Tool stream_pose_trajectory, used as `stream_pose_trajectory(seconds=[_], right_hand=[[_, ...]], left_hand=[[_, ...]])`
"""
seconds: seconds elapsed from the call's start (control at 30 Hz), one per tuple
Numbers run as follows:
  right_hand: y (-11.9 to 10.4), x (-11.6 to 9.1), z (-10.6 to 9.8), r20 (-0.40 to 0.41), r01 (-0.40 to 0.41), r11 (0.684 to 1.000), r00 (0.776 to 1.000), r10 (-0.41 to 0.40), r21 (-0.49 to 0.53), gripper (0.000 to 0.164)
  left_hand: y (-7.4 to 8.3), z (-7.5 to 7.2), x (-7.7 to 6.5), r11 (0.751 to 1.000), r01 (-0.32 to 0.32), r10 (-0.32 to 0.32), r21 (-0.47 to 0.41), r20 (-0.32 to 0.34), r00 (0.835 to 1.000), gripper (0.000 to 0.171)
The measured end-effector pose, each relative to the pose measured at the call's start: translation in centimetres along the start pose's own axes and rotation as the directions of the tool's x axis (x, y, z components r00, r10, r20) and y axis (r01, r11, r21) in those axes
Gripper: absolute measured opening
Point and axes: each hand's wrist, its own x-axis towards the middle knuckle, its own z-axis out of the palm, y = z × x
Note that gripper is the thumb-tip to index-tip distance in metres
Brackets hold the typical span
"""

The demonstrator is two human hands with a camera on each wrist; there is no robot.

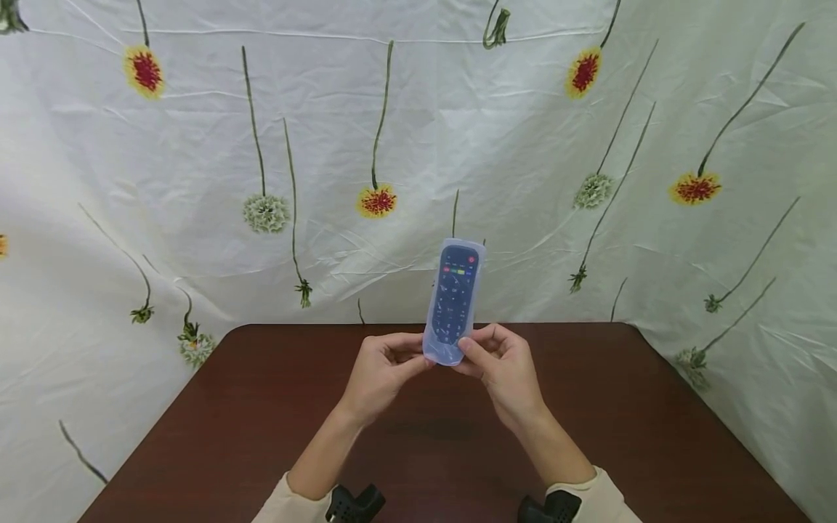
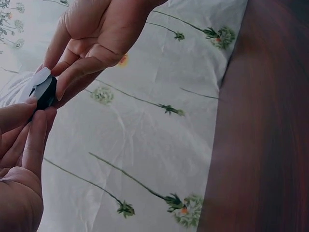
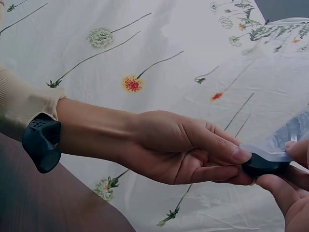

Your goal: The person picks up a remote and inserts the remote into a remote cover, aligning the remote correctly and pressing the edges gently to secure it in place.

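Note:
A dark remote control [image 1: 453, 294] with small buttons and a red one near its top stands tilted upright in front of me. Around its face and edges lies a translucent, whitish cover [image 1: 442, 355]. My left hand [image 1: 378, 374] pinches the lower left corner between thumb and fingers. At the lower right, my right hand [image 1: 512, 372] grips it, thumb on the front. From the right wrist view, a black part of the remote [image 3: 265, 165] shows beneath the cover [image 3: 292, 133]. The left wrist view shows both hands meeting at one end; the rest is hidden there.
A dark reddish-brown table [image 1: 248, 421] extends below my forearms. Behind and beside it hangs a pale cloth [image 1: 445, 138] printed with flowers. Black devices [image 1: 356, 503] are strapped at both wrists, over cream sleeves [image 1: 290, 503].

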Motion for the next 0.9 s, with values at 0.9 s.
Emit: stream_pose_trajectory(seconds=[0.9], right_hand=[[1.2,-0.6,0.9,0.124,0.006,0.972,0.992,0.023,-0.233,0.014]], left_hand=[[1.7,-1.5,0.2,0.991,-0.046,0.074,0.128,-0.221,0.973,0.024]])
